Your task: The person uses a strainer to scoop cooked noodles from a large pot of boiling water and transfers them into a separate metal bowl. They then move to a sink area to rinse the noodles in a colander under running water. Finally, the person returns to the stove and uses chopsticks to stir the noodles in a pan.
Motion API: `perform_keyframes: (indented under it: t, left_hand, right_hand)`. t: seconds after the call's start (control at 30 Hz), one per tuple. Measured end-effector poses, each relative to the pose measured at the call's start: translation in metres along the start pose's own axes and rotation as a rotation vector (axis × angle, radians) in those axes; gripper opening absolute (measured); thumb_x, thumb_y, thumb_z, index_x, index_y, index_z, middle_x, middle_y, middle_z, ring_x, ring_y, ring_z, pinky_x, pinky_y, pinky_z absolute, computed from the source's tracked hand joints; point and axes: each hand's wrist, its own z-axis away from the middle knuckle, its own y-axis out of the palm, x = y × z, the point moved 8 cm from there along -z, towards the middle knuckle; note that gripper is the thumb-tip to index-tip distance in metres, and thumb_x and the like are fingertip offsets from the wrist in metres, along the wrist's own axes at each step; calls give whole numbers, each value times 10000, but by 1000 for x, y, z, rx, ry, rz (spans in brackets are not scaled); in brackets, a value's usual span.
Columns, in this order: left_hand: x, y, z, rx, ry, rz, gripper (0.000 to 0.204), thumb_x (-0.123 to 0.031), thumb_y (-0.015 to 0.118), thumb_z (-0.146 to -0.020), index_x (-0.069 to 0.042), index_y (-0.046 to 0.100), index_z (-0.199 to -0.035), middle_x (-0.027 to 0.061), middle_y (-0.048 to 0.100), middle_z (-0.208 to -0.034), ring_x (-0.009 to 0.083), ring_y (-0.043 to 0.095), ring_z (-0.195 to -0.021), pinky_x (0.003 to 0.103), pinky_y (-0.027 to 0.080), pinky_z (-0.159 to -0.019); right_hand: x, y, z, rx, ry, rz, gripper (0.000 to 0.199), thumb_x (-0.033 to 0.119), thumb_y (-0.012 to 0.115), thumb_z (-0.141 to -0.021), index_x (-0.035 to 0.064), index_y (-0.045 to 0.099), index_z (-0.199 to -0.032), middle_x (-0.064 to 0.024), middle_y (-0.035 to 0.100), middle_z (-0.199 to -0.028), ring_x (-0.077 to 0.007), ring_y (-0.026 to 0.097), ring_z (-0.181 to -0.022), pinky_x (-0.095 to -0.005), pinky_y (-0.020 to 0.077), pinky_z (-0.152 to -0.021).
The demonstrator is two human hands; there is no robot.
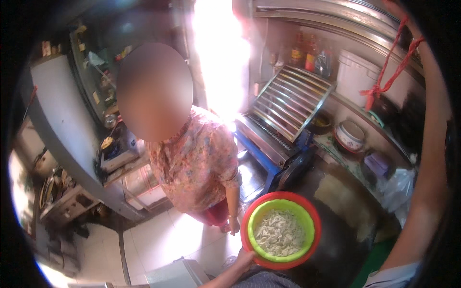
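Observation:
My left hand [244, 260] is closed on the lower left rim of a red basin [246, 229]. Nested inside it is a bright green bowl [309, 225], which holds many thin, pale slices [280, 234] of some food. My right arm stretches up along the right side, and my right hand [402, 13] is at the top edge beside a metal ledge [336, 20]. Its fingers are too dim and cut off to make out. Close below that hand hangs a knotted red cord [382, 89].
Facing me stands a person in a flowered shirt [192, 158]. Behind the basin are a machine with a slatted metal rack [294, 98] and blue frame, and a dark worktop [336, 235]. A white enamel bowl [350, 134], a plastic bag [399, 189] and bottles [311, 53] line the wall.

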Motion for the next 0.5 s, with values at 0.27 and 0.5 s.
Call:
perform_keyframes:
  t: [0.27,0.5]
  left_hand:
    - [42,0,19,-206,74,57,459,107,522,-708,1,474,-1152,128,583,-1033,251,614,-842,353,537,-679]
    - [32,16,48,-295,131,186,408,60,568,-749,-18,496,-1142,126,586,-1041,249,617,-837,349,547,-687]
  right_hand:
    - [-42,-17,3,21,-72,29,290,195,455,-927,-42,476,-1094,-67,574,-909,-139,585,-807,-259,504,-717]
    - [-45,-6,20,47,-132,20,298,198,458,-925,-36,484,-1107,-75,583,-945,-149,588,-849,-273,500,-753]
